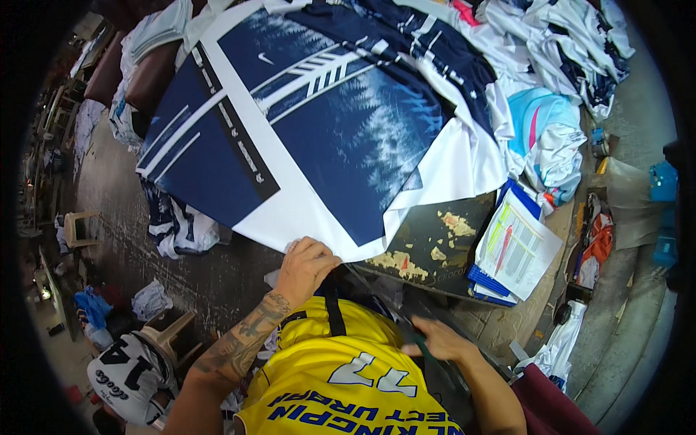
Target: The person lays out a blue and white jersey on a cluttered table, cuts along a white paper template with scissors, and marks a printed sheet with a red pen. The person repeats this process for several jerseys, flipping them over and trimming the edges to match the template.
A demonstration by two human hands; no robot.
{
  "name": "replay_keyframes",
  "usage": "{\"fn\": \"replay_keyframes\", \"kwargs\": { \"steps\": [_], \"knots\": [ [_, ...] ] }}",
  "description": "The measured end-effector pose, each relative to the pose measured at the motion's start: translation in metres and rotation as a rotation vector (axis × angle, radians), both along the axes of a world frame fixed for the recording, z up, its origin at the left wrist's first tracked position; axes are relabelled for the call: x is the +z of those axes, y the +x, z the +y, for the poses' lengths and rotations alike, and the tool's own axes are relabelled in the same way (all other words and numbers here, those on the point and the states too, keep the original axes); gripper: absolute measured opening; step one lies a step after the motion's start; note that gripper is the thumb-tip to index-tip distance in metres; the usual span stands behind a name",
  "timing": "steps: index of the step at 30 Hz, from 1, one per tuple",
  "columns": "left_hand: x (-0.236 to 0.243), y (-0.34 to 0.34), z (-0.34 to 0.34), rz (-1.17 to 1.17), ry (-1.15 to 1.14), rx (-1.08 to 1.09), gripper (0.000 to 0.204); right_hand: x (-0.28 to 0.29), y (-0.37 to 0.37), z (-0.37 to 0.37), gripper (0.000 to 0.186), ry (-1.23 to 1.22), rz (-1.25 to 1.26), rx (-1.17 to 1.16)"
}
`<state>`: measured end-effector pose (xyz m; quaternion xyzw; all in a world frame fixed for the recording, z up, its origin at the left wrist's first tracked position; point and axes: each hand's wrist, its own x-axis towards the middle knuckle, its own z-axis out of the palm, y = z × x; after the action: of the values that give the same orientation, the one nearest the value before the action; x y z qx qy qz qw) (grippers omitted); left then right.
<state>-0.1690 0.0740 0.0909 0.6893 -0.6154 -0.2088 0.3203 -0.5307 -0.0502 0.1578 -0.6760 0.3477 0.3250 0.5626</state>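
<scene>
A large sheet of printed fabric point(348, 145), navy with white stripes and pale tree shapes, spreads over the dark worn table point(442, 239). White unprinted borders run around and between its navy panels. At its near corner my left hand point(308, 264) has its fingers closed on the white edge. Low on the right, beside my yellow jersey point(348, 362), is my right hand point(438, 341), apart from the fabric. Its fingers are bent around a dark green thing, blurred and partly hidden, whose kind I cannot make out.
Right of the fabric, marked paper sheets point(515, 243) lie on blue folders at the table's edge. Light blue and white cloth point(544, 138) is bunched beyond them. More fabric point(558, 43) heaps at the far right. Lower left stand a beige plastic chair point(174, 337) and a white jersey point(130, 373).
</scene>
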Motion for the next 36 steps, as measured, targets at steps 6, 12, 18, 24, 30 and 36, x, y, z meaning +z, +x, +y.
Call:
{"fn": "replay_keyframes", "kwargs": {
  "steps": [6,12,18,24,30,36],
  "knots": [
    [0.003,-0.02,0.01,-0.022,0.073,0.097,0.012,-0.03,0.062,-0.019,0.088,-0.018,-0.065,-0.095],
    [0.004,-0.019,0.004,-0.033,0.066,0.124,0.015,-0.025,0.058,-0.026,0.071,0.016,0.08,-0.146],
    [0.003,-0.022,0.004,-0.003,0.111,0.127,0.013,-0.03,0.087,-0.027,0.074,0.044,0.105,-0.167],
    [0.001,-0.011,-0.002,0.048,0.096,0.075,0.015,-0.023,0.135,-0.036,0.084,0.116,0.086,-0.225],
    [0.002,0.011,-0.011,0.278,0.188,-0.048,0.014,-0.019,0.195,-0.053,0.089,0.041,0.12,-0.129],
    [-0.004,0.039,-0.015,0.394,0.244,-0.216,0.025,-0.017,0.255,-0.074,0.092,0.014,0.152,-0.096]
  ]
}}
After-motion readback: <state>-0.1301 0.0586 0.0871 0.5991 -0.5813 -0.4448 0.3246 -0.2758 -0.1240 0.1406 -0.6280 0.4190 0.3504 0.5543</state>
